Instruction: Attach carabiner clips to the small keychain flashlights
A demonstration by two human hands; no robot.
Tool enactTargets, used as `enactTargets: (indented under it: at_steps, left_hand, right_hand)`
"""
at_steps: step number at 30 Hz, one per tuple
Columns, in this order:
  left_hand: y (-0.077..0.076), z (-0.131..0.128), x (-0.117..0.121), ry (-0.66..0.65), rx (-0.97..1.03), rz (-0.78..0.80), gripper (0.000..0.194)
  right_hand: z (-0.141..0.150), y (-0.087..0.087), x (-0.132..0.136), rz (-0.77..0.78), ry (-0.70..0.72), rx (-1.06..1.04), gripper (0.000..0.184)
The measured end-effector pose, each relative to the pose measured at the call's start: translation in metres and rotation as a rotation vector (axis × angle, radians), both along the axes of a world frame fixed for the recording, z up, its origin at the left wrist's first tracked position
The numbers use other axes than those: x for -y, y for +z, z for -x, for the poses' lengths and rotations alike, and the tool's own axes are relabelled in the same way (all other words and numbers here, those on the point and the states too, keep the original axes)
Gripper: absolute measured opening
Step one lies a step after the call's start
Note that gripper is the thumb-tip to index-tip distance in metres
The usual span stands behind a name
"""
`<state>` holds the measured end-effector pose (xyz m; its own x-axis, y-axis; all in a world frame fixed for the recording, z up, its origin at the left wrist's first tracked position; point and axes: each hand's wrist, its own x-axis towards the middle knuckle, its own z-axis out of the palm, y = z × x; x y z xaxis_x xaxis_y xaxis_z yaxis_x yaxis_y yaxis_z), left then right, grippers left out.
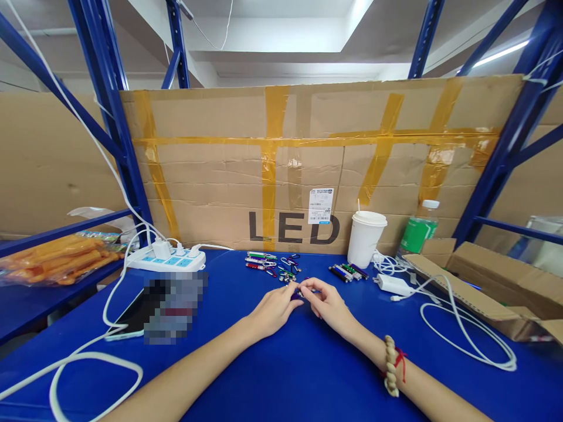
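Observation:
My left hand (273, 309) and my right hand (329, 303) meet over the middle of the blue table, fingertips almost touching. Between them is a small purple piece with a shiny metal part (297, 295), mostly covered by the fingers; its exact kind is unclear. Both hands are closed in a pinch around it. Just beyond lie several small coloured carabiner clips (288, 271). To their left is a row of slim metallic tubes with clips attached (261, 261). Right of my hands rests a group of slim coloured tubes (347, 272), without visible clips.
A white cup with a straw (366, 239) and a green-labelled bottle (417, 227) stand back right, near a charger with cable (393, 285) and an open cardboard box (497, 287). At left are a power strip (167, 258) and a phone (143, 308). A cardboard wall (211, 181) closes the back.

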<state>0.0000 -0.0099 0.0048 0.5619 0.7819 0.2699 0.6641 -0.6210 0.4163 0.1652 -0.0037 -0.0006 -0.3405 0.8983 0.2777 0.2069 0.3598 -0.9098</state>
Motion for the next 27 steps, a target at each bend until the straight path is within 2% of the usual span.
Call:
enactTargets:
  at_steps: [6,9,12,17,21,27]
  left_hand:
    - [-0.0045,-0.0001,-0.0029,-0.033,-0.017,-0.084,0.027]
    - [-0.0062,-0.0005,-0.0048,-0.001,-0.074,-0.117,0.03]
    - [-0.0043,-0.0008,-0.004,0.051,-0.114,-0.111,0.03]
    - [-0.002,-0.0006,-0.0013,0.117,-0.068,-0.08,0.031]
    - [-0.0015,-0.0009,-0.0015,0.121,-0.067,-0.071,0.032]
    - [-0.0014,-0.0005,-0.0016,0.112,-0.053,-0.064,0.032]
  right_hand:
    - [0.001,0.0005,-0.002,0.162,0.015,-0.121,0.061]
    - [0.0009,0.0013,-0.002,0.221,-0.013,-0.153,0.062]
    - [0.0004,0.0022,-0.0019,0.228,-0.044,-0.164,0.058]
    - [-0.0006,0.0002,-0.0035,0.189,-0.101,-0.172,0.053]
    - [-0.0018,-0.0027,-0.0055,0.148,-0.141,-0.157,0.045]
    - [-0.0025,-0.0032,-0.0069,0.158,-0.195,-0.112,0.044]
